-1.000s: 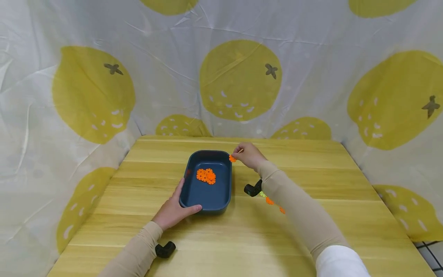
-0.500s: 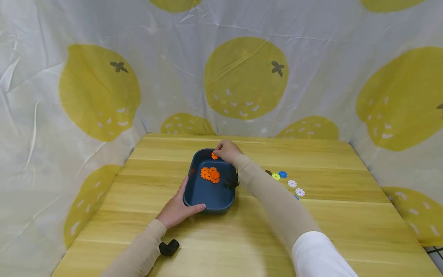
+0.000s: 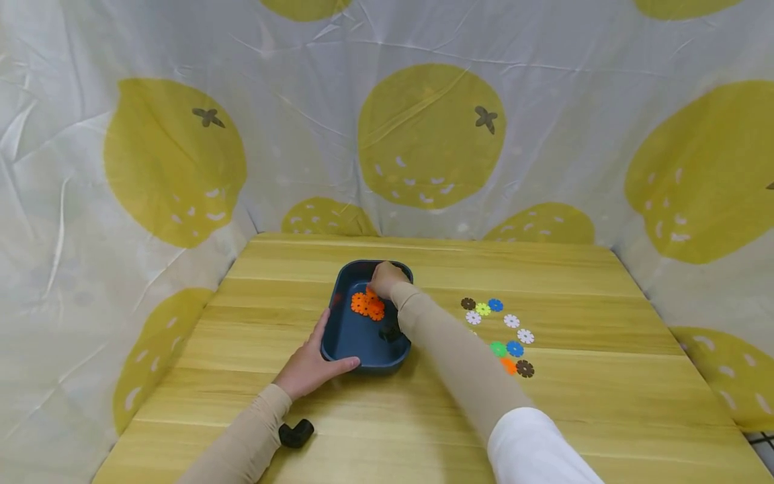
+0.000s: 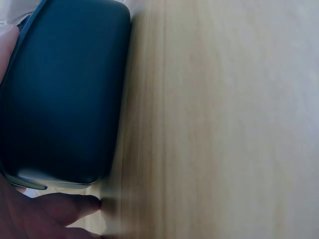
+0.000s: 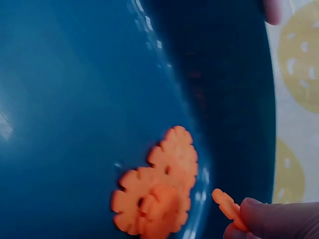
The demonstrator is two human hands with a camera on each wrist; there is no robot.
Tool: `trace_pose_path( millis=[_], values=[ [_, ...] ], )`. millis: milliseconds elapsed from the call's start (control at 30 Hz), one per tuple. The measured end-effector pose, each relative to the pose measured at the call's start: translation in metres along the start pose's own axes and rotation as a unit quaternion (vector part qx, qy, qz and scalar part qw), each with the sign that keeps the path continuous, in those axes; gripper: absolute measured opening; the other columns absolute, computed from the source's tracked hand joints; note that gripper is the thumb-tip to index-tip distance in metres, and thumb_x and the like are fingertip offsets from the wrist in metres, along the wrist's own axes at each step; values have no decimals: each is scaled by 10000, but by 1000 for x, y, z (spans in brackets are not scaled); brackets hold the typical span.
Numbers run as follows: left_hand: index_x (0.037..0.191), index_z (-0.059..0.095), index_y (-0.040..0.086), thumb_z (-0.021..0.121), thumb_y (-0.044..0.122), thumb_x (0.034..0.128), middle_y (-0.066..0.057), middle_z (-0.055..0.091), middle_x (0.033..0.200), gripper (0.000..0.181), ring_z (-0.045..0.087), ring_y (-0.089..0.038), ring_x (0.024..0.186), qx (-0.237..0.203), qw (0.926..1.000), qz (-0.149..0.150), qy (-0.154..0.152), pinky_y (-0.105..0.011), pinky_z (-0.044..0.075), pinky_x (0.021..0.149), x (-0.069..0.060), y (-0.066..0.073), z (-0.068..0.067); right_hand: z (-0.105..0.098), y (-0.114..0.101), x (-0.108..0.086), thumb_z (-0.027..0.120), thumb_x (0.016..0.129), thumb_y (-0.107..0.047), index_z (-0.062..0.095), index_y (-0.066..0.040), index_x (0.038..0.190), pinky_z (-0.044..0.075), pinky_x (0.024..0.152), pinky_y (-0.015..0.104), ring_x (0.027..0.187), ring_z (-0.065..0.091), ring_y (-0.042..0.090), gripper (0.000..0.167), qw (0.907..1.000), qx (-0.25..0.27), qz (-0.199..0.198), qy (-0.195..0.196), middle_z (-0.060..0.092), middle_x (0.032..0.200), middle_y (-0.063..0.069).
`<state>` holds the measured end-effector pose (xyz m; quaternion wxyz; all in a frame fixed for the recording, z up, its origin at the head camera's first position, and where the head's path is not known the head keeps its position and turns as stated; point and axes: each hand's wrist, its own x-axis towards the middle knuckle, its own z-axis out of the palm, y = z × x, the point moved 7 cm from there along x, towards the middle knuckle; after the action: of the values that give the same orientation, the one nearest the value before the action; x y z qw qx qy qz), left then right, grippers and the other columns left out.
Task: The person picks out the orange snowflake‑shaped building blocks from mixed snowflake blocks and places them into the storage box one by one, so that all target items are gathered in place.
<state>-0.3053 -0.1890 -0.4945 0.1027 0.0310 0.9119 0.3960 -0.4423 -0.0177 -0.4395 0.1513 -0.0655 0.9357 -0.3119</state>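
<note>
A dark blue rectangular tub stands on the wooden table, with a small heap of orange notched plastic discs on its floor. My left hand rests spread at its near left corner, the thumb along the front rim and the fingers against the left side. In the left wrist view the tub's outer wall lies beside that hand. My right hand reaches into the far part of the tub. Its thumb and finger pinch one orange notched disc, seen close beside the heap in the right wrist view.
Several notched discs lie loose right of the tub, among them a blue disc, a white disc, a green disc and a brown disc. The right forearm partly hides some. A lemon-print curtain hangs behind the table.
My right hand has carried an orange disc leftward over the rim and down into the tub beside the heap. The loose discs on the right have come into view. The left hand stays at the tub.
</note>
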Motion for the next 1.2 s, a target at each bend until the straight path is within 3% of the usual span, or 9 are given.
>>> trace_pose_path(
  millis=[400, 633, 867, 1200],
  values=[
    [1645, -36, 296, 769, 632, 803, -234, 198, 1677, 1212, 334, -501, 1481, -41, 10000, 43, -59, -668, 357, 1139, 0, 0, 4, 9, 5, -4, 684, 983, -251, 591, -122, 758, 454, 657, 274, 683, 556, 157, 275, 9999, -157, 0, -40, 512, 706, -3],
    [1644, -38, 304, 765, 633, 806, -233, 195, 1678, 1206, 325, -508, 1482, -30, 10000, 50, -72, -680, 352, 1135, 1, 2, 5, 6, 7, -6, 703, 970, -267, 489, -157, 671, 406, 602, 260, 602, 478, 134, 384, 9998, 138, -48, -109, 402, 603, -36],
    [1639, -52, 333, 760, 649, 801, -242, 201, 1674, 1208, 353, -525, 1459, -36, 9999, -3, -117, -686, 365, 1121, -1, -1, 6, -3, 9, -23, 754, 930, -249, 638, -97, 833, 445, 634, 268, 712, 534, 160, 215, 9948, 975, -286, 9, 575, 791, 10],
    [1638, -71, 320, 754, 654, 804, -241, 197, 1676, 1220, 365, -518, 1456, 70, 9999, -30, -73, -686, 366, 1120, 3, -2, 1, -39, 21, -63, 744, 934, -257, 668, -84, 947, 453, 711, 290, 843, 536, 202, 190, 9863, 1423, -831, 94, 639, 1016, 71]
  ],
)
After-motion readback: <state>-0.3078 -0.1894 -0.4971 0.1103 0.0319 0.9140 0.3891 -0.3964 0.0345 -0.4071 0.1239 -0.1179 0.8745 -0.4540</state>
